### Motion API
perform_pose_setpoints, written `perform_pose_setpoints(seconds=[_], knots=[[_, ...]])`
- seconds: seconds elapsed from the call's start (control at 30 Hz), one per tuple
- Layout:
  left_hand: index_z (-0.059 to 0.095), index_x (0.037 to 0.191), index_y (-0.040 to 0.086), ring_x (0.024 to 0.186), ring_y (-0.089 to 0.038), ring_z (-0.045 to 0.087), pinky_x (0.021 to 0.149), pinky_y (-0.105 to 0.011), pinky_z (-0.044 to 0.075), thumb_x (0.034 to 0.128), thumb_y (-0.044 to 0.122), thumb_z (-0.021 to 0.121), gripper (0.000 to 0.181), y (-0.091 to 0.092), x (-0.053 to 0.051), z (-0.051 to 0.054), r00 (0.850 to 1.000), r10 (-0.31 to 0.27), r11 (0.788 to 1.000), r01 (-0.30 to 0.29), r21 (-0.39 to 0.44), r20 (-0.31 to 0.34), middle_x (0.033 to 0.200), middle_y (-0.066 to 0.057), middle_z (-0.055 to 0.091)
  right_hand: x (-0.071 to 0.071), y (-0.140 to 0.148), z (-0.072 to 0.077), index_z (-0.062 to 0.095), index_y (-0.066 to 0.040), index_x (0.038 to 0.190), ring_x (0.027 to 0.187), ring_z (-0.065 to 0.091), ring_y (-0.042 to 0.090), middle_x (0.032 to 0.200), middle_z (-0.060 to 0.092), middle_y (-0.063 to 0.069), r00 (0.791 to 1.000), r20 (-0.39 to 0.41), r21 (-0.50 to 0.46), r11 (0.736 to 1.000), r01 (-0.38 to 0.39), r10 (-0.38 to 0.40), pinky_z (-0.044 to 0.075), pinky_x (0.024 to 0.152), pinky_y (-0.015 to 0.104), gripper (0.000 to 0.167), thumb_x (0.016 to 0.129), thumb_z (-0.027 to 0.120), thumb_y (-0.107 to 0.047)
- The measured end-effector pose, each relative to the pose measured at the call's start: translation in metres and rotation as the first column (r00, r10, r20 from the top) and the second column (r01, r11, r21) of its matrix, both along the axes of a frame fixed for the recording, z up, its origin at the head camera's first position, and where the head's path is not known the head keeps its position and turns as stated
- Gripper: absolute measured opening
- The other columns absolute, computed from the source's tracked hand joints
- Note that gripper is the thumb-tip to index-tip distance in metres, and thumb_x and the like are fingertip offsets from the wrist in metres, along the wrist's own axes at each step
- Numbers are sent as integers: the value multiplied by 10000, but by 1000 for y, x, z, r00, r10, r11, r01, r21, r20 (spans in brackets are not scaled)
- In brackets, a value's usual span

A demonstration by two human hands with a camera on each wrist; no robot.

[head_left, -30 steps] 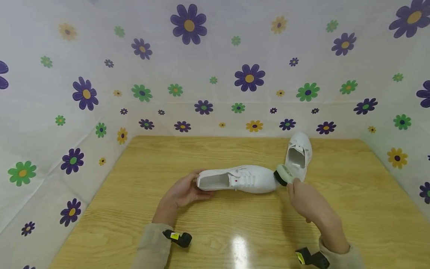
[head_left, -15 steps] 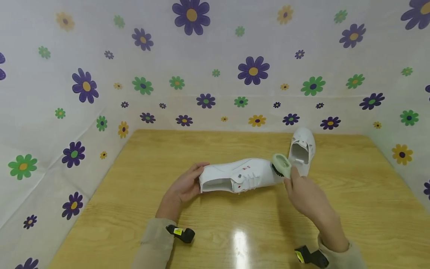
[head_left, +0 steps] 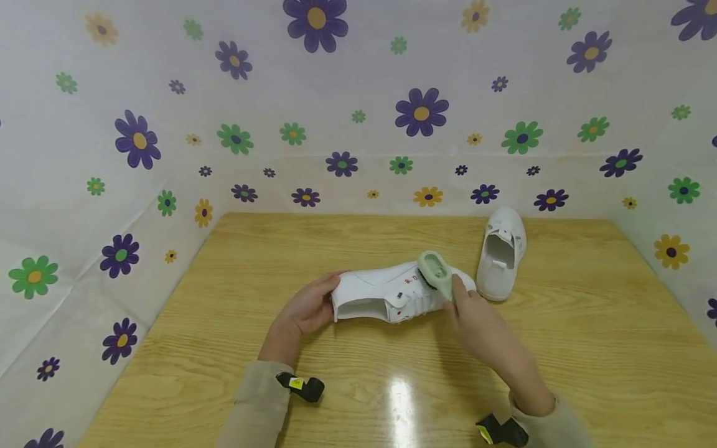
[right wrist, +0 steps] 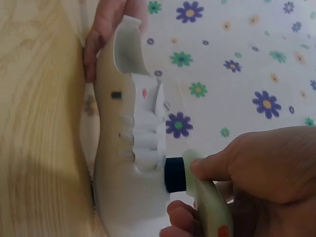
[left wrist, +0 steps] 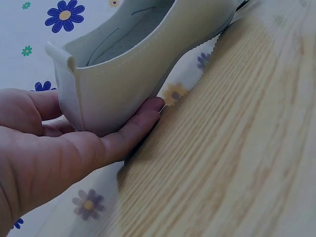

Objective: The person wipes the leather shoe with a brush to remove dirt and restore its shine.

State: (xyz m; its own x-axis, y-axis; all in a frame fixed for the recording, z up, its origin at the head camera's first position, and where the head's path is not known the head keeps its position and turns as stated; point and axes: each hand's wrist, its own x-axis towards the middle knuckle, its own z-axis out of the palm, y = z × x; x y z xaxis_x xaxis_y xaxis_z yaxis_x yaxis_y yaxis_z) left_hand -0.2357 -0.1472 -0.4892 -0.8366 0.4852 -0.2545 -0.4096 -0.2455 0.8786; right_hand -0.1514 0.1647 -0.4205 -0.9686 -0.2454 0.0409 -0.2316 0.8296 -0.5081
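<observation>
A white lace-up shoe (head_left: 364, 287) lies crosswise in the middle of the table, tilted so that one side faces up and its opening faces me. My left hand (head_left: 309, 311) grips it at the heel. In the left wrist view, the fingers (left wrist: 143, 118) curl under the heel's sole. A pale green brush (head_left: 435, 271) with dark bristles (right wrist: 175, 175) is held by its handle in my right hand (head_left: 486, 326). The bristles touch the upper beside the laces, toward the toe. My right hand and the brush hide part of the toe in the head view.
Another white shoe (head_left: 497, 277) stands at the back right, toe pointing to the rear, close to the held shoe's toe. The wooden table (head_left: 358, 386) is bounded by a flower-print cloth (head_left: 342, 81) at the back and sides.
My left hand has rolled the shoe so its side faces up more. My right hand has moved the brush leftward, from the toe tip to the upper near the laces.
</observation>
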Motion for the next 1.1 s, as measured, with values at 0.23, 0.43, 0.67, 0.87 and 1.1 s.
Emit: perform_pose_setpoints(seconds=[0.23,0.43,0.67,0.87,1.1], knots=[[235,1530,44,1200,-195,465,932,-340,463,1114,235,224,458,1,-1,-1,1000,3,1000,-3,-14,-8,1450,-131,350,4,9,3,406,152,1200,600,501,199,741,520,102,999,29,-17,1000,17,-16,419,522,340,311,1023,483,-93],[224,1533,48,1192,-178,463,932,-328,460,1114,233,215,459,1,-2,-2,1000,10,1000,-11,-22,-14,1446,-118,350,5,26,9,348,194,1154,521,478,195,676,496,106,990,121,-7,997,80,-78,387,451,314,348,1043,438,-123],[237,1536,56,1172,-171,468,926,-333,448,1113,233,230,459,-1,-3,-2,1000,14,1000,-14,-23,-15,1422,-98,376,0,2,-3,369,189,1170,559,511,203,709,518,116,1000,10,-9,1000,26,-26,416,457,318,332,1027,452,-99],[261,1538,64,1156,-179,478,902,-348,461,1113,237,245,459,-2,-2,-1,1000,17,999,-18,-32,-25,1417,-98,393,3,-24,-6,392,149,1234,592,536,216,734,554,116,999,-35,-45,999,26,-28,430,493,340,375,1020,510,-137],[286,1514,60,1131,-174,486,899,-351,453,1113,222,243,435,2,-2,-2,999,40,998,-41,-42,-24,1366,-81,417,3,-12,-4,411,174,1140,529,514,215,676,528,124,990,-45,-9,991,136,-136,413,442,348,359,1007,496,-148]])
